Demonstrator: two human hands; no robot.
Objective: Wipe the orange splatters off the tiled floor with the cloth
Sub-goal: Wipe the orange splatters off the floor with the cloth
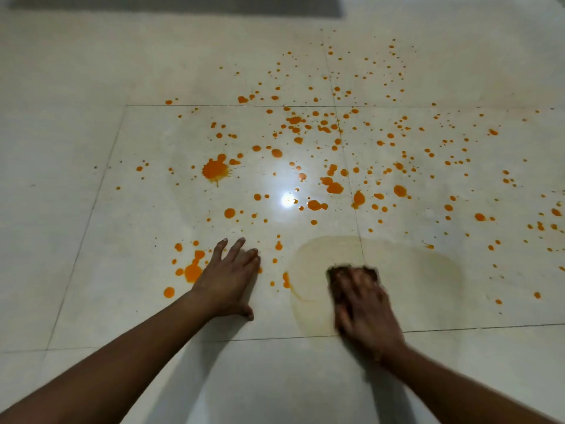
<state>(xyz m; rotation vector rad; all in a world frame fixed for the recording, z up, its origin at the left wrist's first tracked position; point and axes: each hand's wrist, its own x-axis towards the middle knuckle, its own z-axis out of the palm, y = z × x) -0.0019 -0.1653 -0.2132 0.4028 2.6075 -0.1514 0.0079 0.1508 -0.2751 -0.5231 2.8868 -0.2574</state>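
Observation:
Orange splatters (215, 170) cover the pale tiled floor (107, 270) from the middle to the far right, with a big blot at centre left. My right hand (365, 307) presses flat on a dark brown cloth (339, 274) that shows mostly past my fingertips; the hand is motion-blurred. Around the cloth lies a faint yellowish smeared patch (324, 255) with few drops in it. My left hand (227, 280) rests flat on the floor, fingers spread, beside a cluster of orange drops (191, 270).
A bright light reflection (287, 199) glares on the tile between the splatters. Dark grout lines (232, 105) cross the floor. A dark strip (174, 6) runs along the top edge of the view.

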